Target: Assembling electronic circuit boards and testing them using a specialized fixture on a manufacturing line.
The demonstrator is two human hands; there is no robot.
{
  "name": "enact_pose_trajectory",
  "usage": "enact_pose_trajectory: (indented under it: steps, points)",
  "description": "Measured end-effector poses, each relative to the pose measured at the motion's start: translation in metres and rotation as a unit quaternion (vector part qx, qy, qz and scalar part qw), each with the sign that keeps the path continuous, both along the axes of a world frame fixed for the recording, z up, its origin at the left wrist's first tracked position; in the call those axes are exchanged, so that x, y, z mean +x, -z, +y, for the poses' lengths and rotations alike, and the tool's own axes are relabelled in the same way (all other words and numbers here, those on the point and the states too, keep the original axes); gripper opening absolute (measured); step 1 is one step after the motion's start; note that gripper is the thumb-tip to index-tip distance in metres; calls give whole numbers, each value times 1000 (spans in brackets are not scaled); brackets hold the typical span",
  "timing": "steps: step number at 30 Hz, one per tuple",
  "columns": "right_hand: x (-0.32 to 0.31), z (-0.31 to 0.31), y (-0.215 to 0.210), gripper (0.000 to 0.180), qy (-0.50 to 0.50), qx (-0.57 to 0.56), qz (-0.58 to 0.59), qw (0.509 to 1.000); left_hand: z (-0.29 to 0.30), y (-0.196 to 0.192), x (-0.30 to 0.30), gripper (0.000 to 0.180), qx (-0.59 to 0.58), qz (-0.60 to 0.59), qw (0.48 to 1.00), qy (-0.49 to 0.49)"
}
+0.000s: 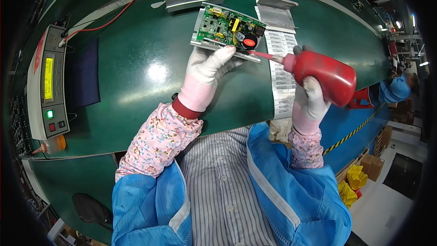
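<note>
My gloved left hand (211,67) grips the near edge of a green circuit board (219,28) that sits in a silver metal bracket (197,31). The board carries yellow parts and a round black part with a red top. In my gloved right hand (311,100) is a red squeeze bottle (328,75), tilted on its side. Its thin pink nozzle (266,55) points left, with the tip at the board's near right corner, by the bracket edge. From this view I cannot tell whether the tip touches. The fingers on the bottle's far side are mostly hidden.
A strip of white printed labels (278,74) runs down the green table (154,109). Behind lie an empty metal bracket (276,12) and another bracketed board (195,1). At left stand a grey tester (50,86) with a red cable, a dark blue cloth (86,75) and an orange bottle (54,145).
</note>
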State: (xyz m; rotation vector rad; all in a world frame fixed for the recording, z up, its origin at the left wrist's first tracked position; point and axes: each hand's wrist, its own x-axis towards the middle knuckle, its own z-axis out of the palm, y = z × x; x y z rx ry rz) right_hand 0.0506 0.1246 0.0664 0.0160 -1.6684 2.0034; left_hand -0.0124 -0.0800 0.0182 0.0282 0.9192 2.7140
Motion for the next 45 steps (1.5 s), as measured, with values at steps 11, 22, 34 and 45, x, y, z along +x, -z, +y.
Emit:
enact_pose_trajectory:
  steps: [11,22,34,45]
  points:
    - [-5,-9,3,65,-14,12,-28,999,1,3,0,38,-9,-13,1000,9]
    - [-2,-12,6,63,-23,-88,-37,995,-5,6,-3,43,32,1,999,33]
    - [-7,36,-38,75,-269,-673,50,688,-27,1,-2,88,62,94,985,130]
    - [-13,20,-7,69,-3,-58,110,992,-11,-14,-8,113,51,100,984,135]
